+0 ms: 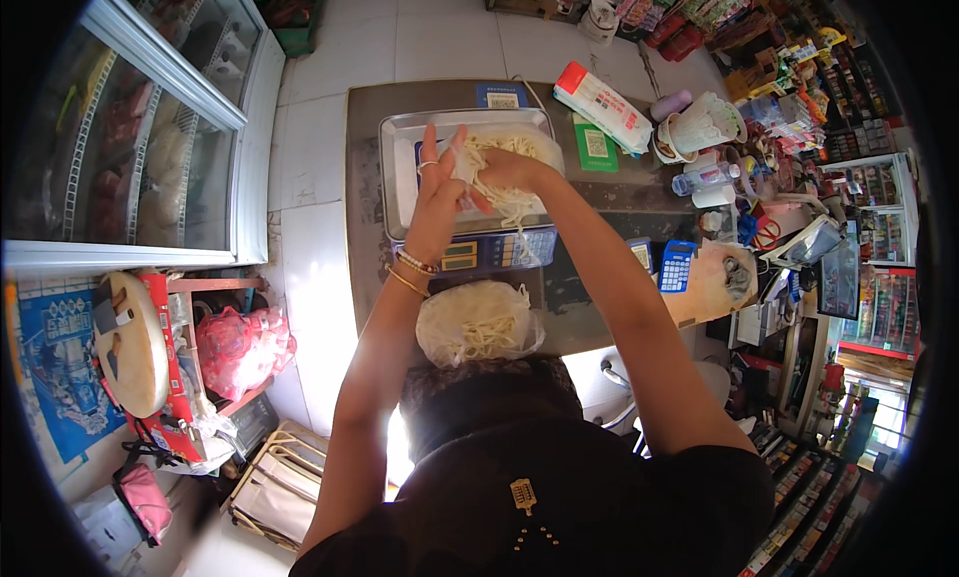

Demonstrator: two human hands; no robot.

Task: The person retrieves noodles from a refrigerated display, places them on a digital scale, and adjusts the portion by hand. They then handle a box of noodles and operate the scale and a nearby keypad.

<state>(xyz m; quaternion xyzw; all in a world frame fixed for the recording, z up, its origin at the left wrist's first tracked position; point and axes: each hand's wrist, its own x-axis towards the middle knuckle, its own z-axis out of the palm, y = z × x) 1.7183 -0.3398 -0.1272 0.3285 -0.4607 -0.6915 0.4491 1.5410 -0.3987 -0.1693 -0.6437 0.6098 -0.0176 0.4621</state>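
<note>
My left hand (442, 180) is over the tray of a digital scale, with some fingers stretched out. It grips the edge of a thin clear plastic bag (553, 144). Pale fresh noodles (498, 144) lie in and around this bag's mouth. My right hand (513, 171) grasps noodles there, its fingertips partly hidden among them. Several strands hang over the tray's near edge onto the keypad. The metal tray (395, 195) tops the blue scale body (487, 261). Nearer to me, a second plastic bag (479, 322) with noodles in it rests on the table.
A dark table (599, 277) carries a packet of tissues (603, 106), a green code card (596, 146), a blue calculator (676, 266) and a plastic bottle (704, 178). A glass-door refrigerator (150, 142) stands left. A round wooden board (135, 345) leans below it. Stocked shelves line the right.
</note>
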